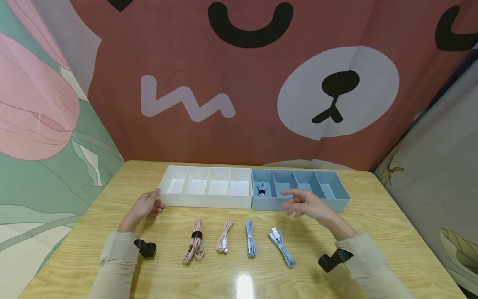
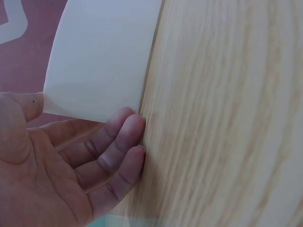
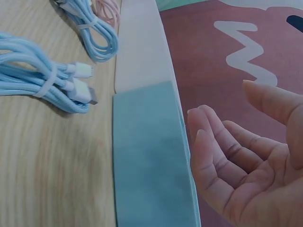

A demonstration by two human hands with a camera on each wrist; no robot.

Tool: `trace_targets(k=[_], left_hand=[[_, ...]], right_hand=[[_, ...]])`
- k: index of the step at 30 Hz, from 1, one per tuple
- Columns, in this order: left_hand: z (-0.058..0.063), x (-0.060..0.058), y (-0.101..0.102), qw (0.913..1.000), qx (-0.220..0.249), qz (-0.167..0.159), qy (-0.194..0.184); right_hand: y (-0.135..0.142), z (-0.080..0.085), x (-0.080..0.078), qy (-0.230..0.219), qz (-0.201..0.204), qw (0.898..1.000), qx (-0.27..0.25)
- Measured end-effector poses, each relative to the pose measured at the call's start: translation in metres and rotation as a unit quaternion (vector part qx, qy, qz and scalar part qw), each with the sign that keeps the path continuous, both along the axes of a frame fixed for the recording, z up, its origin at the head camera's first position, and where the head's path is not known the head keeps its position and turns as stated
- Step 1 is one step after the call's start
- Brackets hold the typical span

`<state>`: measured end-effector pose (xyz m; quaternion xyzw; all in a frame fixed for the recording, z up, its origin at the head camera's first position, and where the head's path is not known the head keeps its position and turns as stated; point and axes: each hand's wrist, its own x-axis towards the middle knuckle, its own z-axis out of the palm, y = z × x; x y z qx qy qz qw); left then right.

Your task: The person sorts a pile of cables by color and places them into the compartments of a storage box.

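My left hand point(image 1: 145, 207) rests at the left end of a long white divided box point(image 1: 209, 200). In the left wrist view the thumb meets the upper edge of the white box and the loosely bent fingers point(image 2: 125, 137) touch its lower corner. My right hand point(image 1: 308, 204) hovers over the front of a blue divided box point(image 1: 341, 204), its fingers relaxed and nothing between them. A coiled blue cable point(image 1: 261, 187) with a black strap lies in the leftmost compartment of the blue box. The two boxes stand end to end.
In front of the boxes lie two pink cables, one with a black strap point(image 1: 197, 235) and a smaller one point(image 1: 224, 238), then two light blue cables, one upright point(image 1: 250, 241) and one slanted point(image 1: 281, 248). A printed cloth point(image 1: 254, 141) hangs behind the wooden table point(image 1: 164, 274).
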<state>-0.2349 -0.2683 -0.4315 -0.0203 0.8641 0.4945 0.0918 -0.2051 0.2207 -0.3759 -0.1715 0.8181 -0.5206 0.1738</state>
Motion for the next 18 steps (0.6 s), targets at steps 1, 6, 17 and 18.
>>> trace_targets(k=[1,6,17,18], left_hand=[[0.000,0.000,0.000,1.0000,0.000,0.004,-0.002],[0.000,-0.001,0.003,0.9997,-0.013,0.018,-0.014],[-0.002,-0.002,0.003,0.9995,-0.014,0.021,-0.021],[-0.002,-0.002,0.003,0.9994,-0.014,0.021,-0.022]], right_hand=[[0.001,-0.001,0.001,0.000,0.002,1.000,0.003],[0.005,-0.007,0.008,0.002,0.018,1.000,0.011],[0.010,-0.026,0.017,-0.007,0.016,1.000,0.019],[0.010,-0.027,0.018,-0.008,0.017,1.000,0.019]])
